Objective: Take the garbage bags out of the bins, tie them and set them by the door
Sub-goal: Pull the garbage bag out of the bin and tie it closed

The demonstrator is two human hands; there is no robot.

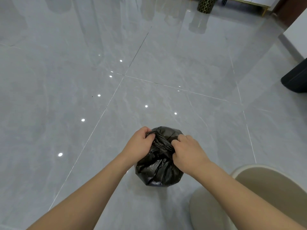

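A filled black garbage bag (159,170) sits on the glossy grey tile floor, low in the middle of the head view. My left hand (139,143) grips a gathered fold of the bag's top on its left side. My right hand (187,151) grips the bunched plastic on the right side. The bag's mouth is pulled together between the two hands. A beige bin (249,178) stands at the lower right, partly behind my right forearm, and its inside shows no bag.
A dark bin (297,77) stands at the right edge. A black and gold patterned cylinder (205,4) and a gold-legged cabinet (249,2) are at the far top right. A white wall edge (297,32) runs along the right.
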